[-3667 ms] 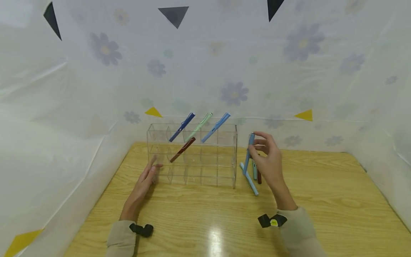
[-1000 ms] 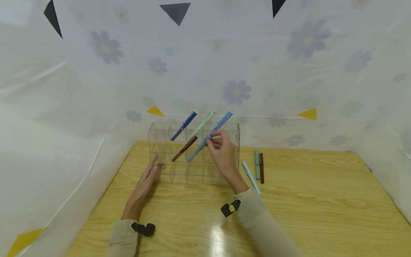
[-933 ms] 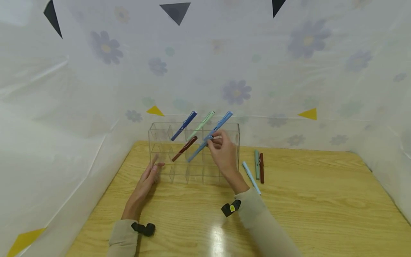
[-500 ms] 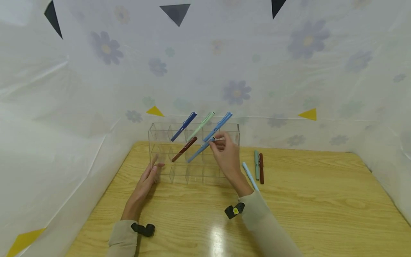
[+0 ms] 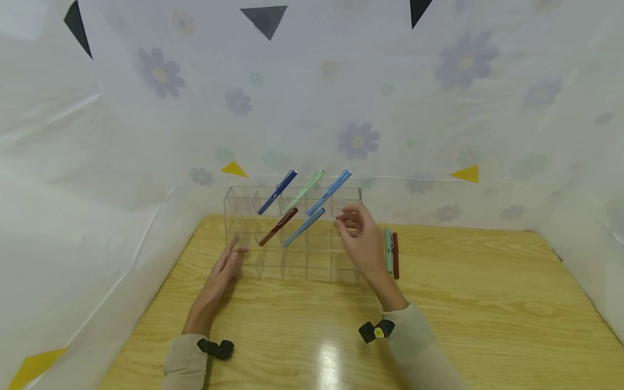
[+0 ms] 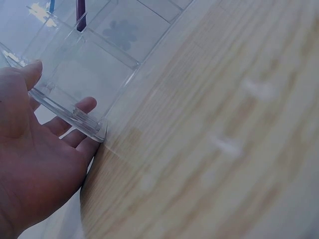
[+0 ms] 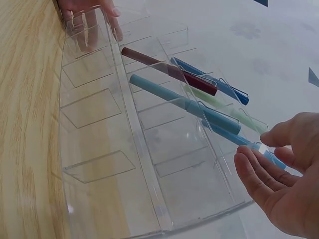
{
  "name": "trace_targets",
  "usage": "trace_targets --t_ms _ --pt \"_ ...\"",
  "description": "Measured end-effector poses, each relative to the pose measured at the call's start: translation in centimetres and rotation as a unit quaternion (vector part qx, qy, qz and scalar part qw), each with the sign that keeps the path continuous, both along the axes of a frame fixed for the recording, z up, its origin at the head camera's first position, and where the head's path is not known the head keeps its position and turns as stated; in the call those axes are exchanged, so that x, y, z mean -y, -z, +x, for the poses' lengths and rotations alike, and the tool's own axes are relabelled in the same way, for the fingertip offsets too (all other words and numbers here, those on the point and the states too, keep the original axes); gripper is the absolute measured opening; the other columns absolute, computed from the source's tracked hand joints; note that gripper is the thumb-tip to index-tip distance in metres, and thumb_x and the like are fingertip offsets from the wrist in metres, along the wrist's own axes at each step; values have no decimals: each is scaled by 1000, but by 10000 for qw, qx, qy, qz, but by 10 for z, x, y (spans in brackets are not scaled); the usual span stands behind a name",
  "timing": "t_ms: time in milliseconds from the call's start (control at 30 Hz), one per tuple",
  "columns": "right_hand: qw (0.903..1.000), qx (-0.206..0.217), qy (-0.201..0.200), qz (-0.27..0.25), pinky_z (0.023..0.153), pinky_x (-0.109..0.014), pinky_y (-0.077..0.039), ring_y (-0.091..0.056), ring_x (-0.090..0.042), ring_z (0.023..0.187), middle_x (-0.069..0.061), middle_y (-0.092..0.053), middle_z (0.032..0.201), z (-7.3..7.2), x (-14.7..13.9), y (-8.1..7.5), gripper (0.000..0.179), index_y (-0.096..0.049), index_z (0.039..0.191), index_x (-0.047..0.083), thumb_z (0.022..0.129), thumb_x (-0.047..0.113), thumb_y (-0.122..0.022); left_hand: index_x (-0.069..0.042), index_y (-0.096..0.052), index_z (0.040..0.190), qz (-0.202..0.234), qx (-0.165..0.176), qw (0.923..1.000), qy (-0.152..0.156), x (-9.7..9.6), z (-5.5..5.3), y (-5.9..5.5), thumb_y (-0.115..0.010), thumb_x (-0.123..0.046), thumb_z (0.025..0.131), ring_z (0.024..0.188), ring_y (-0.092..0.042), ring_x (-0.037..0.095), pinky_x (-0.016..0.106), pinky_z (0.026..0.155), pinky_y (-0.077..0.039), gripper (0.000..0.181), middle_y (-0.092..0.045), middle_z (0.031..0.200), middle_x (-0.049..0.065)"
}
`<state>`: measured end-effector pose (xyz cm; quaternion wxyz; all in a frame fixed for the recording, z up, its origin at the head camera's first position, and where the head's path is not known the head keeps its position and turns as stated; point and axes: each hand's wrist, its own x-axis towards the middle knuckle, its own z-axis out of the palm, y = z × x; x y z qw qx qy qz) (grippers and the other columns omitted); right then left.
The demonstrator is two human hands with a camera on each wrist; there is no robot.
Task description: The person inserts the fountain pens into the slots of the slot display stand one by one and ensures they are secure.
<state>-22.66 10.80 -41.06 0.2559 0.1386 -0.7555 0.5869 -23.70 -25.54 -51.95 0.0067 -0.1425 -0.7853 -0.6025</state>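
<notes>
A clear acrylic pen rack (image 5: 319,260) with tiered compartments stands on the table. My left hand (image 5: 220,279) holds its left side, thumb and fingers on either side of the clear edge in the left wrist view. My right hand (image 5: 363,241), fingers loosely bent and holding nothing, is at the rack's right end. Just left of its fingertips a blue pen (image 5: 303,227) leans in the middle tier, beside a dark red pen (image 5: 278,227). In the top tier lean a dark blue pen (image 5: 277,193), a pale green pen (image 5: 307,186) and a lighter blue pen (image 5: 329,192).
Right of the rack, a green pen (image 5: 388,252) and another dark red pen (image 5: 396,257) lie side by side on the wooden table (image 5: 487,303). A white flowered sheet (image 5: 302,124) hangs behind and at the sides.
My right hand carried the blue pen from the table into the middle tier, let go and drew back to the right. A light blue pen on the table is now hidden behind it. My left hand stayed.
</notes>
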Motion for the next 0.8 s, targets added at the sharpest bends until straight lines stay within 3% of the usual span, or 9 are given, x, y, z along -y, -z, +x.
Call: trace_targets --t_ms 300,467,667,800 --pt "9997 -150 47 -204 69 -22 -57 -72 -32 91 -17 -73 104 18 -26 3 26 -64 119 1 95 0 -73 -16 -12 167 93 18 9999 55 1 1 0 -27 -29 116 137 -35 38 29 97 -32 55 -42 151 29" --pt "9995 -33 140 -269 70 -25 -57 -70 -38 94 -21 -71 106 30 -39 2 23 -63 119 -4 96 -3 -69 -15 -13 167 76 19 10000 40 -1 2 -1 -28 -28 115 127 -39 37 29 96 -33 55 -43 150 28" --pt "9984 114 485 -270 68 -18 -54 -68 -26 92 -17 -72 108 22 -59 18 24 -64 121 0 98 0 -68 -17 -13 167 106 45 9999 52 -2 2 -3 -28 -28 115 130 -37 36 26 96 -31 55 -43 151 27" --pt "9968 221 691 -346 69 -16 -52 -66 -30 93 -25 -69 109 25 -70 15 24 -62 121 -6 98 -3 -66 -17 -14 167 87 8 10000 30 -2 1 -2 -28 -28 116 128 -40 36 26 94 -35 54 -44 150 28"
